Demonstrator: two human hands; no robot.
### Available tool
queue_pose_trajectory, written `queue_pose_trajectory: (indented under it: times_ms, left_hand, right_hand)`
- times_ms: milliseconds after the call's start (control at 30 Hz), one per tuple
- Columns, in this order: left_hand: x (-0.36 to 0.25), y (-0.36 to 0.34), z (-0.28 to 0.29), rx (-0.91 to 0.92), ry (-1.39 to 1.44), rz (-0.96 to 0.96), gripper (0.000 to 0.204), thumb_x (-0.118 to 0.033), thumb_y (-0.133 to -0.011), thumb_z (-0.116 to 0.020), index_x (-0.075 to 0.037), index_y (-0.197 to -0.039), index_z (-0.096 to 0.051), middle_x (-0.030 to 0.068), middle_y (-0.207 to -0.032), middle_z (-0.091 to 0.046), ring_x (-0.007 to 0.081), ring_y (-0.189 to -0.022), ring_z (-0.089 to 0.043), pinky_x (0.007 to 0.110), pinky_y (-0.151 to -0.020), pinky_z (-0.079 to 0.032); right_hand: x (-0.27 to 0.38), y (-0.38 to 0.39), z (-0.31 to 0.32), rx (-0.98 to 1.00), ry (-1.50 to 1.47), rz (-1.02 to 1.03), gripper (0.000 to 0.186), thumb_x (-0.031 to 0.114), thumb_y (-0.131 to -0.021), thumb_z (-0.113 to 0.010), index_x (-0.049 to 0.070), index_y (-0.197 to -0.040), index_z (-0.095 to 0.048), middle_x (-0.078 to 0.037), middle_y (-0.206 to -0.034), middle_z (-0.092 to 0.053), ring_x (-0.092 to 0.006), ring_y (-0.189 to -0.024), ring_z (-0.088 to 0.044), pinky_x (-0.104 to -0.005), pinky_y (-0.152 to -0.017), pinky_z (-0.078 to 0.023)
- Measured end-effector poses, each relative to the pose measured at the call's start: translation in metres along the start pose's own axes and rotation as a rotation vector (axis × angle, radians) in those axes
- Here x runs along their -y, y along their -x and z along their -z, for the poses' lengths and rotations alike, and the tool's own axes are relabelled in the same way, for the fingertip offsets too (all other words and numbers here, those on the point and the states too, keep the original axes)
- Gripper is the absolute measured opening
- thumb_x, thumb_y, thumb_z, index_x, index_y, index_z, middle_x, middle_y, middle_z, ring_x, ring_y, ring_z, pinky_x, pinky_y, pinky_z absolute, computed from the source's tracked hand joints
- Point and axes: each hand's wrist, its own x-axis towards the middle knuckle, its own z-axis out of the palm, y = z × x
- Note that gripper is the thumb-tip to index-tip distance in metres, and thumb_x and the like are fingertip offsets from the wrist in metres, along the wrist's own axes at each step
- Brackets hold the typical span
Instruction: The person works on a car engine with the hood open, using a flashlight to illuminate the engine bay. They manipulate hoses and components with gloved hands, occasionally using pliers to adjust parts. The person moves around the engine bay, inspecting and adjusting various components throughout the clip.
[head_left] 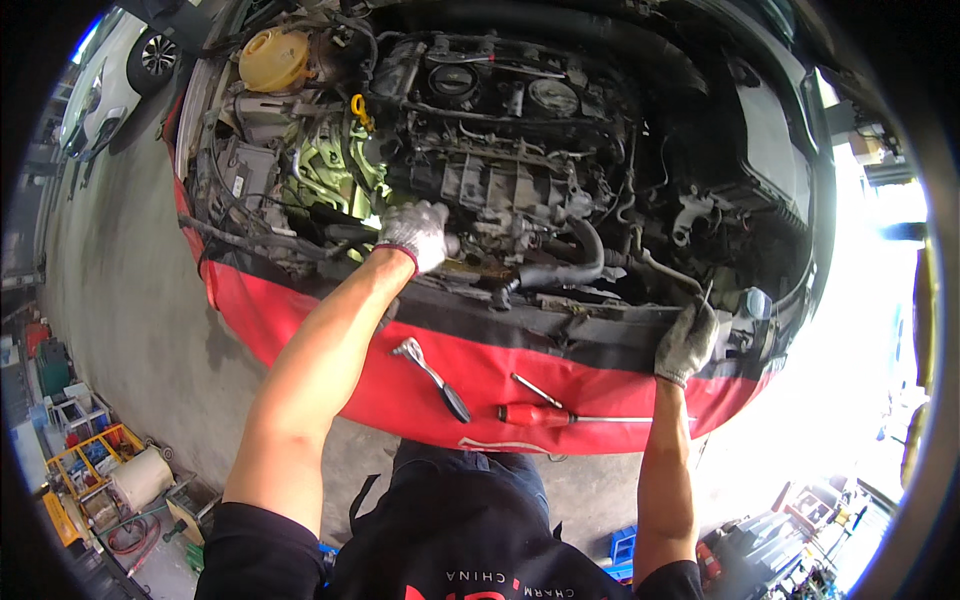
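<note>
My left hand, in a grey-white knit glove with a dark red cuff, reaches into the front of an engine bay beside the engine. Its fingers are curled, and whatever they close on is hidden. At the front right edge of the bay, my right hand wears a similar grey glove. Those fingers are bent around a thin, slender piece that sticks up past them; its kind is unclear. On the red cover lie a ratchet wrench, a short metal extension bar and a red-handled screwdriver.
A yellowish coolant tank and a yellow dipstick handle stand at the far left of the bay. A black hose curves between my hands. A white car is parked far left; a yellow rack stands near left.
</note>
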Motion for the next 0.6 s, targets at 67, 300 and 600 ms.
queue_pose_trajectory:
  times_ms: [67, 300, 600]
  left_hand:
    - [0.001, -0.001, -0.014, -0.146, 0.042, -0.009, 0.049, -0.045, -0.09, -0.063, -0.005, -0.119, -0.064, 0.0207, -0.121, -0.066, 0.0379, -0.113, -0.063, 0.049, -0.096, -0.05]
    - [-0.027, 0.022, -0.014, -0.196, -0.016, 0.085, 0.061, -0.046, -0.087, -0.067, -0.01, -0.135, -0.058, 0.0177, -0.133, -0.059, 0.0368, -0.121, -0.06, 0.047, -0.102, -0.048]
    - [-0.05, -0.011, -0.001, -0.177, 0.171, -0.08, 0.059, -0.027, -0.08, -0.076, -0.006, -0.132, -0.058, 0.0214, -0.131, -0.062, 0.0379, -0.122, -0.059, 0.044, -0.104, -0.048]
  right_hand:
    - [0.001, 0.0, 0.002, -0.012, -0.142, 0.02, 0.024, 0.02, -0.1, -0.06, 0.002, -0.113, -0.065, -0.015, -0.105, -0.066, -0.0307, -0.101, -0.063, -0.0394, -0.091, -0.049]
    - [0.0, 0.001, 0.014, 0.008, -0.058, 0.107, 0.023, 0.021, -0.098, -0.061, 0.005, -0.114, -0.065, -0.015, -0.102, -0.065, -0.0337, -0.096, -0.063, -0.0416, -0.087, -0.05]
    - [0.0, 0.003, 0.012, -0.002, -0.066, 0.089, 0.023, 0.022, -0.098, -0.061, 0.006, -0.113, -0.066, -0.015, -0.102, -0.066, -0.0339, -0.095, -0.064, -0.0415, -0.085, -0.052]
